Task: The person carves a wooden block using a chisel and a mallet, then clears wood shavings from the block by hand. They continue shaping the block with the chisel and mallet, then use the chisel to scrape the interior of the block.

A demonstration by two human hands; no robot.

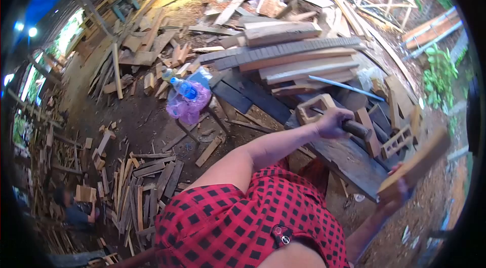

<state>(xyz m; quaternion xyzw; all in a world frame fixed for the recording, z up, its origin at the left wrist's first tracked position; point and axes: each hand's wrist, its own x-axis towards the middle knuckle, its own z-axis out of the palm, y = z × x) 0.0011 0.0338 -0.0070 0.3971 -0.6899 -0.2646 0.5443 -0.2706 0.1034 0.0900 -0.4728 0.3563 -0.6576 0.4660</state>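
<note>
This is a rough woodworking workshop, with thick brown and grey timber beams (282,33) stacked high, narrow wooden offcuts (144,192) heaped across a bare brown earth floor (149,128), and a dark, low plank workbench (352,164). A squared light-brown wooden block (419,162) is in hand.

Past the near right corner of the bench (349,161), a blurred wooden block (419,161) hides part of the right hand (396,194); the left hand (335,122) covers part of a dark handle (357,129).

One head-level view — forward, downward, close.
</note>
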